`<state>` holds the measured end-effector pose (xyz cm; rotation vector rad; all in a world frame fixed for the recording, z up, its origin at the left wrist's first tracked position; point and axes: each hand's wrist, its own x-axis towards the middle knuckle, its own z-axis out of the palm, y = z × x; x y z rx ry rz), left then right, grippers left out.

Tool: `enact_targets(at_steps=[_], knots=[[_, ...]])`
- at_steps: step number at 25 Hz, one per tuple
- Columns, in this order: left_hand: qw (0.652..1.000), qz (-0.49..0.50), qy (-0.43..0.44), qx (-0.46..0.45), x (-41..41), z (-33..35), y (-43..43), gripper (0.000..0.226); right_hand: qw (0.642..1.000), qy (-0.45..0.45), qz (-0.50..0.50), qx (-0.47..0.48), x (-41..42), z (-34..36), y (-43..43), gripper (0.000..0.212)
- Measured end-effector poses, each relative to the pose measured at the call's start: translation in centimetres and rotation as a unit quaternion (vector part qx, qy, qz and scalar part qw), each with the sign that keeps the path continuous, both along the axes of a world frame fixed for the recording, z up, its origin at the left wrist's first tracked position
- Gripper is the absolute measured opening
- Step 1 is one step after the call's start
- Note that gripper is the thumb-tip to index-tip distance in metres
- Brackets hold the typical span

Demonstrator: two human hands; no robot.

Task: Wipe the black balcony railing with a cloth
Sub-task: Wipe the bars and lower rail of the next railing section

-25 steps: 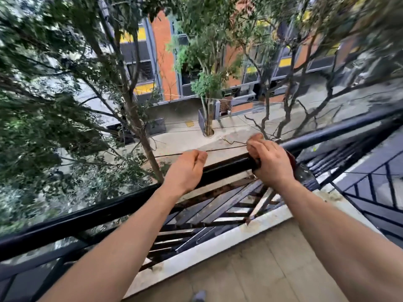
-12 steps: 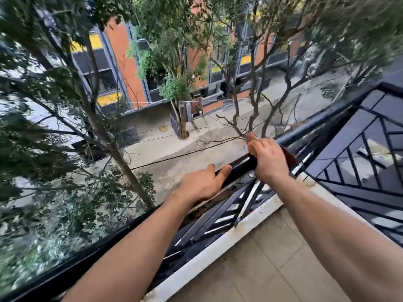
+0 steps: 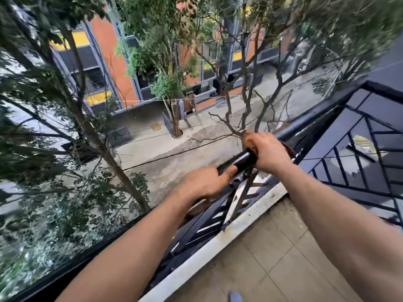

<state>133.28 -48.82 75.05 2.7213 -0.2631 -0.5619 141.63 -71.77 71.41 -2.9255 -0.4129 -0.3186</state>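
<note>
Black glossy tubular railing point(image 3: 242, 160), left hand point(image 3: 205, 182) fingers curled round it, right hand point(image 3: 269, 153) fingers clamping red cloth point(image 3: 288, 149)

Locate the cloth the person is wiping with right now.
In the head view, right of centre, the dark red cloth peeks out from under the right hand gripping the black railing, beyond the left hand.

I see the black railing point(image 3: 238, 162), a glossy round bar running from 7 o'clock up to 2 o'clock. The dark red cloth point(image 3: 288, 149) sits on it, mostly hidden under the right hand point(image 3: 269, 152).
</note>
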Motion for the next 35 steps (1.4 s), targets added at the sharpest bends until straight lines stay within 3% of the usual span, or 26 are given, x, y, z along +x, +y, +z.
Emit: enact_targets(at_steps=[2, 5, 7, 10, 13, 16, 18, 22, 26, 29, 32, 33, 35], knots=[[1.0, -0.015, 0.017, -0.013, 1.8, -0.1, -1.9, 0.06, 1.0, -0.01, -0.009, -0.017, -1.0, -0.9, 2.1, 0.062], [0.996, -0.082, 0.036, -0.026, 5.0, -0.2, -4.5, 0.043, 0.983, -0.039, 0.159, 0.081, -3.9, -2.4, 2.5, 0.064], [0.994, -0.094, 0.049, -0.035, 6.2, -0.3, -5.7, 0.059, 0.973, 0.003, 0.219, 0.077, -1.7, -1.5, -1.1, 0.058], [0.997, -0.067, 0.024, -0.023, 7.3, -0.7, -8.0, 0.095, 0.992, 0.06, 0.109, 0.007, 5.3, 0.9, -7.6, 0.06], [0.998, -0.057, -0.019, 0.012, 8.5, -1.2, -11.1, 0.108, 0.996, 0.041, 0.059, -0.057, 6.3, -0.4, -7.3, 0.069], [0.998, -0.061, -0.021, 0.013, 10.1, -1.0, -13.8, 0.118, 0.984, -0.015, 0.168, 0.052, 3.3, -3.0, -6.6, 0.074], [0.998, -0.061, -0.004, 0.026, 10.8, -0.7, -14.8, 0.119, 0.972, 0.026, 0.221, 0.069, 6.0, -1.5, -10.4, 0.065], [0.997, -0.049, -0.043, 0.047, 10.2, -1.5, -14.7, 0.126, 0.988, 0.119, 0.078, -0.062, 13.7, 2.7, -16.8, 0.05], [0.993, -0.028, -0.099, 0.064, 9.1, -2.0, -15.6, 0.139, 0.997, 0.024, 0.01, -0.066, 11.0, 0.6, -13.5, 0.05], [0.993, 0.01, -0.108, 0.039, 9.7, -1.7, -16.1, 0.122, 0.987, -0.034, 0.145, 0.06, 5.4, -2.2, -8.4, 0.064], [0.981, 0.022, -0.175, 0.08, 8.0, -2.3, -15.9, 0.108, 0.967, -0.106, 0.208, 0.099, 6.2, -2.6, -9.6, 0.066], [0.97, 0.021, -0.223, 0.096, 6.7, -3.2, -15.5, 0.101, 0.973, -0.115, 0.154, 0.132, 6.3, -3.0, -10.1, 0.066], [0.935, 0.032, -0.353, 0.025, 3.4, -5.6, -14.5, 0.065, 0.961, -0.037, -0.046, 0.271, 4.1, -3.8, -8.9, 0.086]])
